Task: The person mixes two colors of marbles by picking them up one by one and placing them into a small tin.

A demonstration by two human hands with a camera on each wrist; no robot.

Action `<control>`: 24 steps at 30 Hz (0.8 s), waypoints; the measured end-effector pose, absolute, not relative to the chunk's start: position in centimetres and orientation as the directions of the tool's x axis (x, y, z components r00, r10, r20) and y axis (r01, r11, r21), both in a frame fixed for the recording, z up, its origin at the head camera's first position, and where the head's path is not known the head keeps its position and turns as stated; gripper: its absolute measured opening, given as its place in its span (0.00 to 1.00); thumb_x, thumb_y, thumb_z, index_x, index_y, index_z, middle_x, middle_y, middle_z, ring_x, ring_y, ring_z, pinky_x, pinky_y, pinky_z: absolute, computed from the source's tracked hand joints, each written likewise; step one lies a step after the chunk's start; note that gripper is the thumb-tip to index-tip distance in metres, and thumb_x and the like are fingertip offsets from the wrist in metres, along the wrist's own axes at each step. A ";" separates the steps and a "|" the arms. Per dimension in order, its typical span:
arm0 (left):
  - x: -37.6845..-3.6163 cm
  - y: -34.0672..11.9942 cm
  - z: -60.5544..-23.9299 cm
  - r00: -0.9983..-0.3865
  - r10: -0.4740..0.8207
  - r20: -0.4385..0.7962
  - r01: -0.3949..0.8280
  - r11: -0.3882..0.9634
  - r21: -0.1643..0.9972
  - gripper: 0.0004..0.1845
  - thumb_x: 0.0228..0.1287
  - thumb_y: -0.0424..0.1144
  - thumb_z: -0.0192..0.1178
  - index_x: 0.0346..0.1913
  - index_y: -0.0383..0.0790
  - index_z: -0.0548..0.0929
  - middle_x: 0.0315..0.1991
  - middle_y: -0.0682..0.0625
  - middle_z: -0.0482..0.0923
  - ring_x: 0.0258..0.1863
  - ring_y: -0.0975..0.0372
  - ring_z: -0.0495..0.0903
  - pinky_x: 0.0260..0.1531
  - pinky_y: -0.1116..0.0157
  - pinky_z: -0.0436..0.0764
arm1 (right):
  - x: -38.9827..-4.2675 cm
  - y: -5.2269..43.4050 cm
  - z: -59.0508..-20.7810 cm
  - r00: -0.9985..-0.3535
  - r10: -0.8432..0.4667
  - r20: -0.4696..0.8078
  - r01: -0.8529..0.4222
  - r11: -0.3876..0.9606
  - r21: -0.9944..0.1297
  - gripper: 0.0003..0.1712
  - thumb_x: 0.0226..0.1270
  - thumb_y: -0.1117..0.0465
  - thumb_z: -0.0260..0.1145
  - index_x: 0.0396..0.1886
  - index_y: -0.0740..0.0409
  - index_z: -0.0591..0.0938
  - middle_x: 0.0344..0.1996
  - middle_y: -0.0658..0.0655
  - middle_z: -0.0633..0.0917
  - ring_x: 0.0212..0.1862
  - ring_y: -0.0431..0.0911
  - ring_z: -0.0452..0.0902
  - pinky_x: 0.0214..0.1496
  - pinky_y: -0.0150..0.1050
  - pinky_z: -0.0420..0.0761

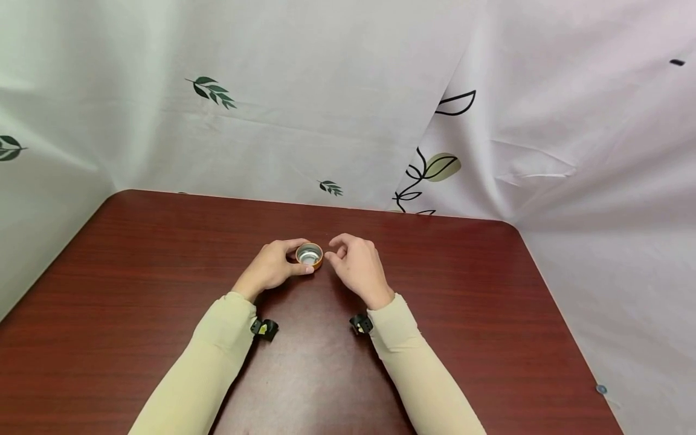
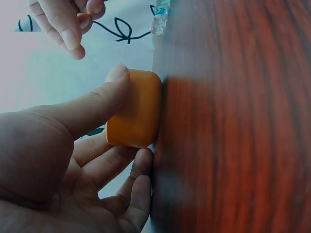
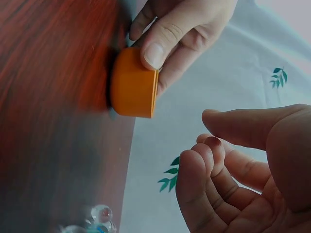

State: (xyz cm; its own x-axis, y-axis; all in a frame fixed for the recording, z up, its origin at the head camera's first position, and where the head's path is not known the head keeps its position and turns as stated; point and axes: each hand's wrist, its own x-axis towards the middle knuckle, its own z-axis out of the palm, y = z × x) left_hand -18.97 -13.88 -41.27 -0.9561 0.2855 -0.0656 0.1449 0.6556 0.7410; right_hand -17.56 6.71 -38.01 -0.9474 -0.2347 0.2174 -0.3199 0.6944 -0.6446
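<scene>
left hand grips round orange cap, shiny metal inside.

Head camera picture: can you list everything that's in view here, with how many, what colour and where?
small round cup: one, orange outside, silvery inside, on the table's middle, open side up
clear beads: a small cluster, glassy, on the table near the cup; count cannot be told
table: one, dark red-brown wood grain
cloth backdrop: white with leaf prints, hung behind and beside the table
wrist cameras: two, black, one under each wrist
sleeves: two, beige
left hand: thumb and fingers pinch the cup
right hand: fingers loosely curled beside the cup, holding nothing
</scene>
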 end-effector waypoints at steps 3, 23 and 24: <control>-19.0 -13.9 -41.3 -0.955 0.286 -0.074 0.141 0.661 0.737 0.31 0.62 0.44 0.73 0.66 0.41 0.78 0.53 0.44 0.84 0.55 0.52 0.80 0.56 0.50 0.75 | -17.6 6.9 -37.9 -0.946 -0.231 0.229 -0.325 0.698 -0.638 0.09 0.65 0.62 0.72 0.44 0.59 0.88 0.23 0.48 0.81 0.23 0.40 0.74 0.29 0.36 0.76; -19.2 -13.9 -41.1 -0.956 0.269 -0.114 0.105 0.679 0.726 0.33 0.61 0.46 0.73 0.68 0.43 0.76 0.56 0.43 0.83 0.59 0.50 0.77 0.60 0.49 0.73 | -17.6 9.4 -38.1 -0.952 -0.204 0.230 -0.304 0.730 -0.611 0.08 0.66 0.62 0.72 0.43 0.59 0.88 0.22 0.47 0.80 0.22 0.41 0.72 0.29 0.38 0.75; -19.1 -13.9 -41.1 -0.956 0.269 -0.115 0.103 0.679 0.726 0.33 0.61 0.46 0.73 0.69 0.43 0.76 0.56 0.43 0.83 0.59 0.50 0.77 0.60 0.49 0.73 | -17.6 9.5 -38.2 -0.952 -0.203 0.231 -0.304 0.731 -0.611 0.08 0.66 0.62 0.72 0.43 0.59 0.88 0.21 0.47 0.80 0.22 0.41 0.72 0.30 0.38 0.76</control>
State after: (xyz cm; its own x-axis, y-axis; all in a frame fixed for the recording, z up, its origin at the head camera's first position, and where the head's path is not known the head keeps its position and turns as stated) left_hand -19.13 -13.91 -41.14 -0.9562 0.2689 -0.1154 0.1034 0.6795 0.7264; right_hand -17.57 9.47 -38.17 -0.9517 -0.2025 0.2310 -0.3038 0.7309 -0.6111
